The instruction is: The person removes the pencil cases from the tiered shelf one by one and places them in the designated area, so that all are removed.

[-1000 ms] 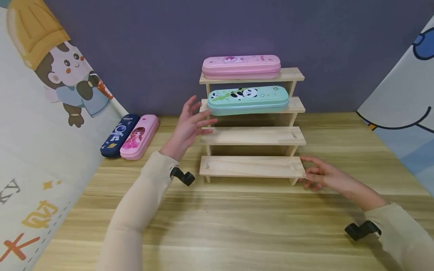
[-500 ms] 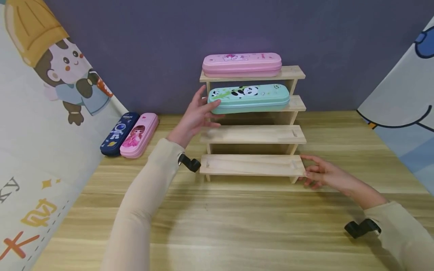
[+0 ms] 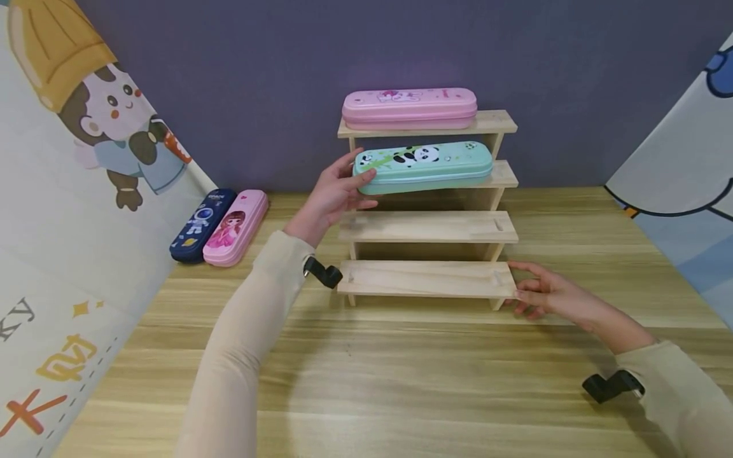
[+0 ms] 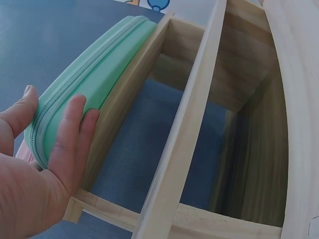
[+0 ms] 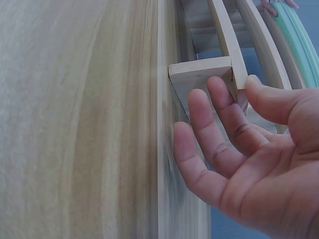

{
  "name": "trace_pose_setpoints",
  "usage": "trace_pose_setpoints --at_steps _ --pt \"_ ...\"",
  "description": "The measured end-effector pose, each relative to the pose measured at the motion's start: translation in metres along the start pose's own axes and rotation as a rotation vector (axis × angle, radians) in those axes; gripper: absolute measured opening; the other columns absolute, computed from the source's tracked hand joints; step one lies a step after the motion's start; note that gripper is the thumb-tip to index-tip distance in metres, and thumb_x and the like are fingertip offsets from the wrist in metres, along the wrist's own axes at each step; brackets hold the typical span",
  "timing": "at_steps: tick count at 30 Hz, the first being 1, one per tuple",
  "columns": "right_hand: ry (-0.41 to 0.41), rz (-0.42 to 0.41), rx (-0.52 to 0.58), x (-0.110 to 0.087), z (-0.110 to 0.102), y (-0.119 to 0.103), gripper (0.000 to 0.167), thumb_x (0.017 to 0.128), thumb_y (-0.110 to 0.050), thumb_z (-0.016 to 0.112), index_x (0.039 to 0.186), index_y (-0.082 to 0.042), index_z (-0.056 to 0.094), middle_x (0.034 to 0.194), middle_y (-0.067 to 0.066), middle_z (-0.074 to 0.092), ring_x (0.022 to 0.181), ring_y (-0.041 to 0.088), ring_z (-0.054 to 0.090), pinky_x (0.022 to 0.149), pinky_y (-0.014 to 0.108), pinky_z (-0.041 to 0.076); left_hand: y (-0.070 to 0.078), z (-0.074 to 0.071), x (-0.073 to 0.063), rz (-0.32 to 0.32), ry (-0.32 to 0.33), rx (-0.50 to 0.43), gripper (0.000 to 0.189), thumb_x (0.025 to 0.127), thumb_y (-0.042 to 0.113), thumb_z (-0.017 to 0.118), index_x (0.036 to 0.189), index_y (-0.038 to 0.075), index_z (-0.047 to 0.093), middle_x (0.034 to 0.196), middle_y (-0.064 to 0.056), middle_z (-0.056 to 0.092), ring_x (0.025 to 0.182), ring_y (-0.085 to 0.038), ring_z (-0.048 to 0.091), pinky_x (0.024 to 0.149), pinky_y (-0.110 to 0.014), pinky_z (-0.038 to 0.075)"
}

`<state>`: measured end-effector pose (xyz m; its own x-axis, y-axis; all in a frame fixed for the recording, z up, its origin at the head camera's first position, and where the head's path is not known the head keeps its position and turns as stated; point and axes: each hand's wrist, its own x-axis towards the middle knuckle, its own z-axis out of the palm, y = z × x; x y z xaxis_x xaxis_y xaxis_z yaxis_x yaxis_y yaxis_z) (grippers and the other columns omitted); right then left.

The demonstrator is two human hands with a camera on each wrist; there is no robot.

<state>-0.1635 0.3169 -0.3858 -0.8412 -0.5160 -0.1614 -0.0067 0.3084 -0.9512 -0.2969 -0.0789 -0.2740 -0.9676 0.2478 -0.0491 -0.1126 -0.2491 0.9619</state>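
Observation:
A mint-green pencil case [image 3: 424, 166] with pandas lies slightly askew on the second shelf from the top of a wooden step rack [image 3: 429, 228]. My left hand [image 3: 335, 194] grips its left end, thumb on one side and fingers on the other; the left wrist view shows the zipped case [image 4: 94, 74] between them. At the rack's lowest shelf, my right hand [image 3: 546, 294] pinches the right end. Seen from the right wrist, the thumb touches the board's edge [image 5: 234, 55], and the other fingers curve loosely below it.
A pink pencil case [image 3: 409, 109] sits on the top shelf. On the table's left side, a navy astronaut pencil case [image 3: 202, 226] and a pink doll pencil case [image 3: 236, 229] lie side by side. A dark wall [image 3: 258, 95] stands behind the rack.
My left hand has moved up and right from beside the rack and taken hold of the panda pencil case's left end. The right hand stays at the lowest shelf.

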Motion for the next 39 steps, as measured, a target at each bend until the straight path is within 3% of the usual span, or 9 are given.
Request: trace_pose_setpoints --at_steps 9,17,26,39 --pt "-0.004 -0.007 0.008 0.0 0.0 0.0 0.069 0.105 -0.007 0.048 0.153 0.009 0.001 0.109 0.005 0.067 0.088 0.021 0.068 0.072 0.037 0.062 0.0 0.002 -0.001 0.009 0.009 -0.058 0.065 0.096 0.0 0.062 0.153 0.018 0.039 0.119 -0.01 0.047 0.073 -0.019 0.065 0.066 -0.031 0.064" --pt "-0.003 -0.018 0.014 0.0 0.0 0.0 0.067 0.105 -0.004 0.046 0.152 0.01 0.0 0.109 0.004 0.067 0.088 0.02 0.068 0.07 0.036 0.062 0.002 0.001 -0.005 0.03 0.023 -0.097 0.065 0.095 -0.008 0.059 0.152 0.016 0.04 0.12 -0.011 0.05 0.075 -0.02 0.066 0.066 -0.032 0.064" --pt "0.001 -0.015 0.007 0.0 0.0 -0.001 0.067 0.105 -0.004 0.047 0.152 0.009 0.0 0.108 0.005 0.067 0.088 0.02 0.068 0.069 0.036 0.062 0.0 -0.003 -0.018 0.048 0.026 -0.129 0.068 0.093 -0.015 0.056 0.153 0.011 0.038 0.121 -0.011 0.048 0.074 -0.021 0.065 0.065 -0.034 0.064" --pt "-0.002 -0.009 0.027 -0.001 0.0 -0.002 0.068 0.105 -0.01 0.049 0.155 0.002 0.006 0.109 0.008 0.066 0.088 0.022 0.068 0.07 0.037 0.062 -0.006 -0.019 -0.04 0.115 0.106 -0.162 0.063 0.091 -0.017 0.056 0.145 0.011 0.04 0.121 -0.008 0.041 0.077 -0.022 0.065 0.068 -0.037 0.064"
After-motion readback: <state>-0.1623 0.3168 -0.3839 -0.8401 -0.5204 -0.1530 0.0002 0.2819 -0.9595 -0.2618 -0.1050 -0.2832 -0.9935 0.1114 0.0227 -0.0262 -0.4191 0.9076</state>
